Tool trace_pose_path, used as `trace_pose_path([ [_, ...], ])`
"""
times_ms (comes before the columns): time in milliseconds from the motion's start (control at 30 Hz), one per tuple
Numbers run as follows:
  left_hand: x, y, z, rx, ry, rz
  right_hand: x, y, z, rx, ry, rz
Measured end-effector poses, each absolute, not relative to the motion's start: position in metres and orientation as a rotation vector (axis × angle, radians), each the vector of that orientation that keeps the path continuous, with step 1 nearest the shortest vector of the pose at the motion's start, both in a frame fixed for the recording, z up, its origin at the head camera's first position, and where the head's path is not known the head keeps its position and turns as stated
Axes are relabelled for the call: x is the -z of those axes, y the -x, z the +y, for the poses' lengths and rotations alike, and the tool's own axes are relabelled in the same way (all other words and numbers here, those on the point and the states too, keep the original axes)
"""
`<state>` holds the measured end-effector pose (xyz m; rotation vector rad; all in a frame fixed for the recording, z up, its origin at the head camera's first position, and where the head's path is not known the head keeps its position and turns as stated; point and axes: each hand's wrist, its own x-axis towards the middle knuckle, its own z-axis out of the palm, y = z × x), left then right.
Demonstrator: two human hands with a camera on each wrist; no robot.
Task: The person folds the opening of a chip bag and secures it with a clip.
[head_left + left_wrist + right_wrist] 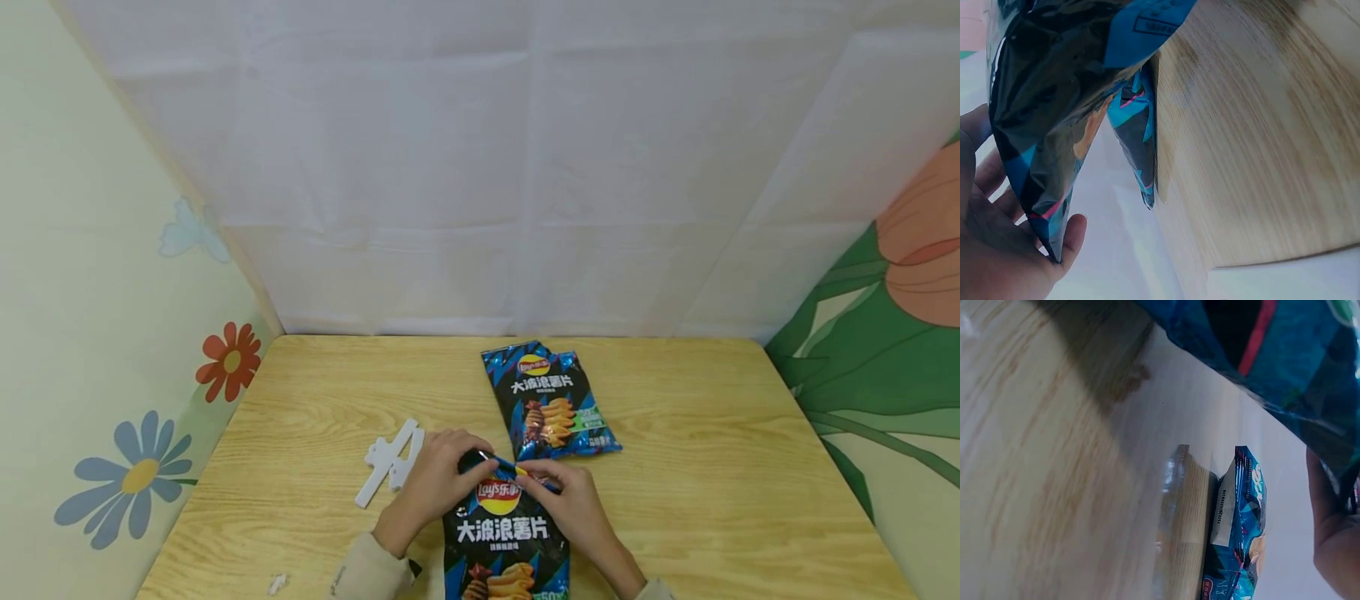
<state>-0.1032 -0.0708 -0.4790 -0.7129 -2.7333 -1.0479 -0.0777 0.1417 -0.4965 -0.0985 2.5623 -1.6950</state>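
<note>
Left grip [441, 472] and right grip [572, 507] both pinch the top edge of a glossy black-and-blue plastic chip bag [504, 530]; its body extends between them toward the person, at the wood-grain table [712, 467].

In the head view, the chip bag [517, 542] at six o'clock had a black front edged in glossy blue, white lettering, a yellow disc crossed by red, and orange-brown printed chips. The second bag [543, 412], at one o'clock from it, repeated that black and blue, with a bright green band. The flat piece [385, 461] at ten o'clock from the first bag was plain white. The tabletop [697, 425] showed yellow-tan wood grain; the backdrop [420, 150] at twelve was pale grey-white. At eight, a painted flower [138, 477] had slate-blue petals around yellow; at three, a coral bloom [926, 237] topped green leaves [885, 367].
</note>
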Motion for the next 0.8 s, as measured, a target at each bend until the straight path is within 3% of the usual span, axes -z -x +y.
trace_pose_path([
  [800,0.487,0.102,-0.109,1.231,0.464,-2.734,0.496,0.079,0.143,1.669,0.028,2.544],
])
